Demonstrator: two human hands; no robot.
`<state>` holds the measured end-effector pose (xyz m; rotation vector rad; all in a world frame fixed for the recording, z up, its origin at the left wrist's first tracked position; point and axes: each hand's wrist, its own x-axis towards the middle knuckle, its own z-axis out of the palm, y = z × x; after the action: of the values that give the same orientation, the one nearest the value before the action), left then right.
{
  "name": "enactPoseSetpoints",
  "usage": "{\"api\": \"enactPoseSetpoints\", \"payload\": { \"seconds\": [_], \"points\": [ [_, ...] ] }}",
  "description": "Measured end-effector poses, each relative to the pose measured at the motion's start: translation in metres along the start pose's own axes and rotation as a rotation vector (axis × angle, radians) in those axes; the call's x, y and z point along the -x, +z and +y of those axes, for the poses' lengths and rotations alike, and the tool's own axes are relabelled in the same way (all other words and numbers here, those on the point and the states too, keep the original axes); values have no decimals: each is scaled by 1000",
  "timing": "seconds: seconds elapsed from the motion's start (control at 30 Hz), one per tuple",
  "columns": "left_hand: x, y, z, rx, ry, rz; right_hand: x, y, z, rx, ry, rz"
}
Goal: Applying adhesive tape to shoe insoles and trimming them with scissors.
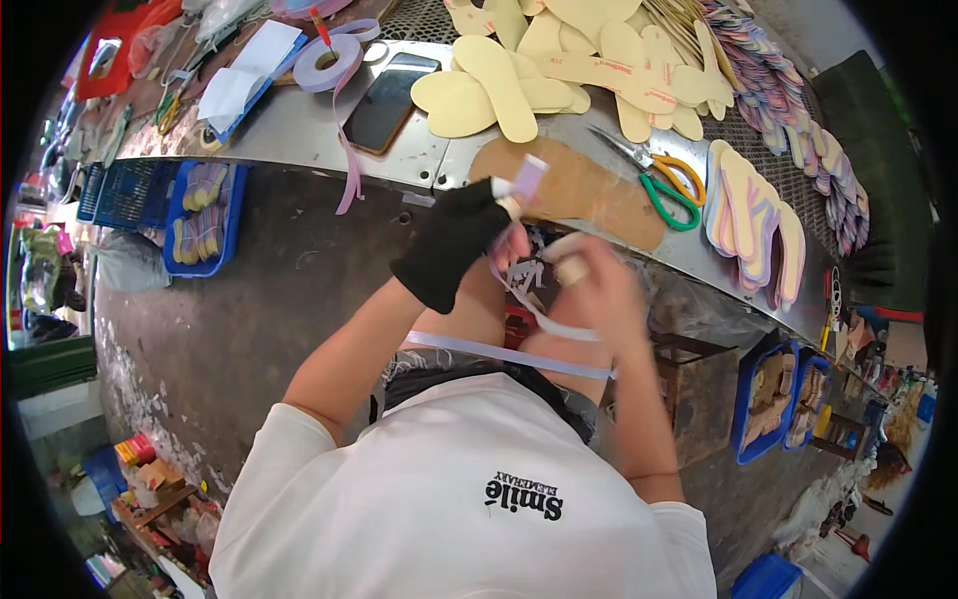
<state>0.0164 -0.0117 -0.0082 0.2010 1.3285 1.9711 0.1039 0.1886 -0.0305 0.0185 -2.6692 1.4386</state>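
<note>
My left hand (pixel 461 240), in a black glove with bare or wrapped fingertips, is closed on a lilac ribbon (pixel 531 178), whose short end sticks up past the fingers. From below that hand the strip runs in a loop toward my right hand (pixel 599 285). The right hand is bare and smeared by motion, its fingers curled, with a pale wrap around one finger. Whether it grips the ribbon I cannot tell. Another length of ribbon lies across my lap. Just beyond my hands a brown insole-shaped sheet (pixel 599 200) lies on the metal-topped bench (pixel 419 170).
Scissors (pixel 664 185) with orange and green handles lie right of the brown sheet. Cream insoles (pixel 489 90) are piled behind it; more insoles (pixel 753 215) stack at right. A phone (pixel 391 103) and a ribbon roll (pixel 327 62) sit left. Blue trays (pixel 203 220) flank the bench.
</note>
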Motion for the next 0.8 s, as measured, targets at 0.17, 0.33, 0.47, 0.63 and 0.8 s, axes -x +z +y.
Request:
{"api": "enactPoseSetpoints", "payload": {
  "seconds": [0.17,0.33,0.47,0.63,0.8],
  "points": [
    [-3,12,-21,-137,26,23,-69,-86,74,755,-165,438],
    [1,18,-30,-111,-12,7,-84,-95,90,870,-80,217],
    [-2,11,-34,-61,-34,57,-44,-101,56,680,-75,252],
    [-3,2,-48,-28,-65,56,41,-53,38,-187,297,-6],
    [-5,0,-62,-29,-115,67,73,-18,50,-321,472,-202]
  ]
}}
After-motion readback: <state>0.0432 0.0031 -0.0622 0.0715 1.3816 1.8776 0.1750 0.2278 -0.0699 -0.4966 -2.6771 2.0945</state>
